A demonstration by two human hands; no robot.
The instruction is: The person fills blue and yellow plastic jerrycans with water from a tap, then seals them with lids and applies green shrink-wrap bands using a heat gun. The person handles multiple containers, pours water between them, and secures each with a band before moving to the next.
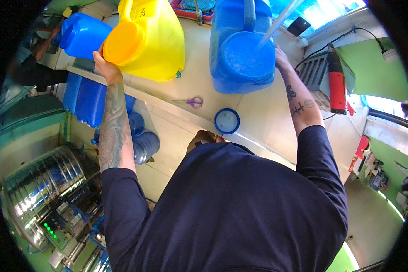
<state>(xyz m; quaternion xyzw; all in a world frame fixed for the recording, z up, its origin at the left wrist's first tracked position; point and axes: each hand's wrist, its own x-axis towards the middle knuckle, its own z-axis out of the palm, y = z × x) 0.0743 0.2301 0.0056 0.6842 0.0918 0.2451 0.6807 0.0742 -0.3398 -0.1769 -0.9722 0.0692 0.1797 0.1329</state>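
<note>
My left hand is closed at the rim of the round orange-yellow cap on a large yellow jug, its thumb outside and its other fingers partly hidden. My right hand lies against the right side of a large blue jug, fingers stretched and partly hidden. A clear stream or tube comes down from the upper right into that jug's wide round mouth, where the water looks frothy. Nearer me on the counter sits a round blue cap with a whitish inside. Purple-handled scissors lie left of it.
Another blue jug stands at the far left. Below the counter's edge are more blue containers and clear blue bottles. A red-and-black tool hangs at right beside a grey vented box. A shiny metal tank stands lower left.
</note>
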